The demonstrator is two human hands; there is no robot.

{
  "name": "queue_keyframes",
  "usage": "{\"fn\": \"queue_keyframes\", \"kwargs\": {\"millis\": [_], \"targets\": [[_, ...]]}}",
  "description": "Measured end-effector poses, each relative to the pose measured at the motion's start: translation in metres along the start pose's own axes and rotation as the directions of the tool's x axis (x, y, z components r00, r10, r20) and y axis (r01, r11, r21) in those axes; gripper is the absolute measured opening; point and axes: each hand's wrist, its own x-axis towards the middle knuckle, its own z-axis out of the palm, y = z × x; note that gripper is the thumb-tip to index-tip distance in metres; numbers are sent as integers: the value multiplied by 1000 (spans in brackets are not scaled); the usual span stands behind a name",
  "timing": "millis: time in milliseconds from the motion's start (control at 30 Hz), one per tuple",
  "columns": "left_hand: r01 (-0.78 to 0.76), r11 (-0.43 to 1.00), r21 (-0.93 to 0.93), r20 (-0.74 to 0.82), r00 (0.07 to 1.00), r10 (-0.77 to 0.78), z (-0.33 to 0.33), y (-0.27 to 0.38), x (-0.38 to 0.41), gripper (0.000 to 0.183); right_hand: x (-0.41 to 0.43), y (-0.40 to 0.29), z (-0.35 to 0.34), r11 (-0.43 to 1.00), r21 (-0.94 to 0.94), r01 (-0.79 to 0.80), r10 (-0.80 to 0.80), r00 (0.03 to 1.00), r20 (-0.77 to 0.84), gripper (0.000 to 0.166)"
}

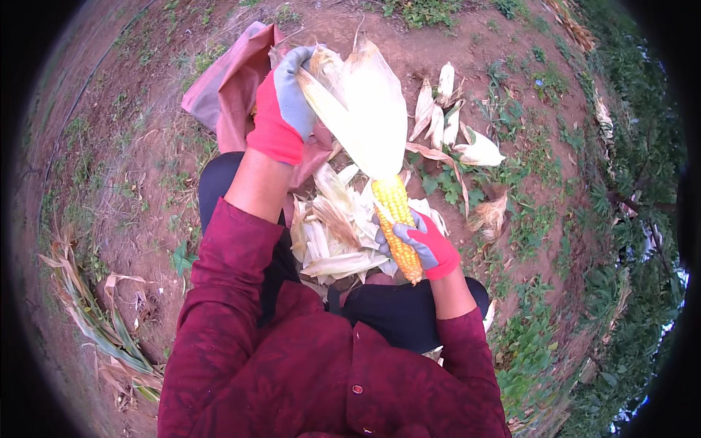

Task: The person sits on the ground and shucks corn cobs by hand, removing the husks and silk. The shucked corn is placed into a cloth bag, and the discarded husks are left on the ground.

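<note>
My right hand, in a red and grey work glove, grips a yellow corn cob around its lower part. The kernels are bare, and the pale husk is peeled back beyond the cob's far end. In the same kind of glove, my left hand holds a strip of that husk out to the left. Bright glare washes out much of the husk. Below the cob, a heap of stripped husks lies on the ground between my legs.
A reddish sack lies beyond my left knee, its inside mostly hidden. Several unhusked corn ears rest on the soil at the far right. Dry corn leaves lie at the left, and green weeds grow along the right.
</note>
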Motion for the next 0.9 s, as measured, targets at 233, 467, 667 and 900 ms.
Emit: {"fn": "queue_keyframes", "kwargs": {"millis": [233,467,667,900], "targets": [[69,962,263,-193,981,-17,16,-11,-43,41,-5,6,-20,1000,27,-15,24,926,-376,38],[438,696,569,35,833,-552,18,-84,-110,39,2,2,-16,997,38,73,-53,924,-378,38],[95,434,896,167,833,-528,14,-85,-114,44,0,-1,-7,992,-67,110,-125,952,-278,36],[236,532,813,244,692,-680,13,-59,-119,34,-8,11,-10,993,-52,105,-113,975,-193,39]]}}
